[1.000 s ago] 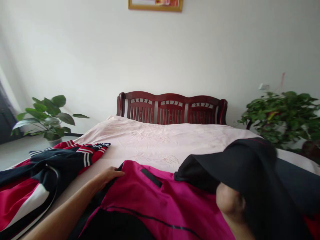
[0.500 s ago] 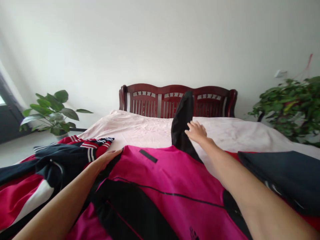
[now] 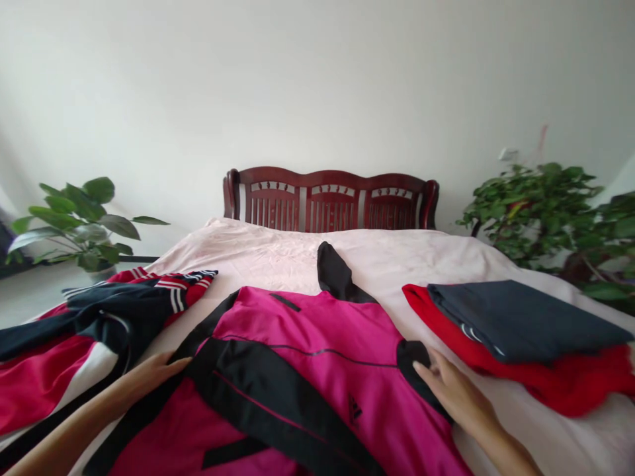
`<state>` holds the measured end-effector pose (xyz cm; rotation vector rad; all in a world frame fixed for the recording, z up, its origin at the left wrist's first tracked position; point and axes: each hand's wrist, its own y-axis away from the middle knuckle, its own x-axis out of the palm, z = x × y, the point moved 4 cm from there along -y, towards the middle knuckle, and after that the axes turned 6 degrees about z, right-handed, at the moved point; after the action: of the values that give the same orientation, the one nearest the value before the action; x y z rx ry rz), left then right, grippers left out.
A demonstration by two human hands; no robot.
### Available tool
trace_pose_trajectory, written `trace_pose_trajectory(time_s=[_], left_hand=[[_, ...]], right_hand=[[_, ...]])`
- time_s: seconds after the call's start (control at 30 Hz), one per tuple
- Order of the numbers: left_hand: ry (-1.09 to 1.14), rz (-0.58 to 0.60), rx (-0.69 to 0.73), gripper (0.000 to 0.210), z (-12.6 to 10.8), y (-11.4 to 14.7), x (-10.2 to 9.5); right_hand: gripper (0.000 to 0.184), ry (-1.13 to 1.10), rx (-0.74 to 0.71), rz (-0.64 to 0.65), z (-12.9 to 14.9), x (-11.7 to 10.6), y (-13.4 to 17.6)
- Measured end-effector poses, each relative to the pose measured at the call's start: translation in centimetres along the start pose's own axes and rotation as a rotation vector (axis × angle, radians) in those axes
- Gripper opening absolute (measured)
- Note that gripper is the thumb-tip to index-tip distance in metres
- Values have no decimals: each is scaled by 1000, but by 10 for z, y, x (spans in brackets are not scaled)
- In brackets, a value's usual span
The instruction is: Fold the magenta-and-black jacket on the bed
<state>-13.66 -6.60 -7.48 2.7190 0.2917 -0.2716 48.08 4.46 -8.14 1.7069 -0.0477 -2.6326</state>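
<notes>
A magenta and black zip jacket (image 3: 327, 330) lies spread on the bed, with one black sleeve (image 3: 278, 396) folded diagonally across its front. Its black collar end or other sleeve piece (image 3: 335, 271) points toward the headboard. At the jacket's left edge, my left hand (image 3: 156, 370) has its fingers closed on the black fabric. My right hand (image 3: 449, 387) grips the black side panel at the right edge, thumb on top and the other fingers partly hidden.
Folded navy and red clothes (image 3: 526, 320) are stacked on the right. A heap of navy, red and white clothes (image 3: 114, 317) lies at left. The pink sheet (image 3: 268, 254) reaches the wooden headboard (image 3: 330, 198). Potted plants (image 3: 84, 225) flank the bed.
My right hand has left the raised black piece and come down to the jacket's right edge. That piece has dropped lower. My left hand has slid nearer along the left edge.
</notes>
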Motion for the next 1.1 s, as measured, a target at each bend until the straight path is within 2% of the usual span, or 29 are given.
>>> trace_pose_trajectory(time_s=[0.07,0.13,0.27,0.37,0.43,0.5,0.53,0.63,0.77,0.9,1.0,1.03,1.1], left_hand=[[16,58,-30,38,-1,12,7],[72,61,-54,39,2,24,13],[127,-7,-2,39,13,52,31],[89,-106,50,39,24,70,38],[148,-114,68,40,33,79,35],[219,-99,62,45,42,88,29],[246,-99,61,49,46,92,25],[280,-110,41,53,52,104,18],[304,-18,70,43,48,112,27],[283,-21,78,48,45,119,32],[214,52,92,44,41,125,37],[188,70,103,41,40,126,37],[125,42,121,35,42,125,35]], right_hand=[[55,12,-25,14,14,-3,2],[45,101,-71,-19,29,-17,-1],[41,291,-88,-169,41,-57,-16],[45,396,-33,-125,40,-65,-16],[48,424,-31,-156,43,-63,-2],[47,348,-127,-197,52,-58,23],[45,275,-196,-176,59,-53,38],[47,80,-345,11,78,-35,86],[66,51,-396,149,92,-15,131],[81,76,-315,262,85,1,145],[89,82,-292,296,79,8,147],[85,71,-309,277,78,9,147],[66,11,-359,233,74,9,145]])
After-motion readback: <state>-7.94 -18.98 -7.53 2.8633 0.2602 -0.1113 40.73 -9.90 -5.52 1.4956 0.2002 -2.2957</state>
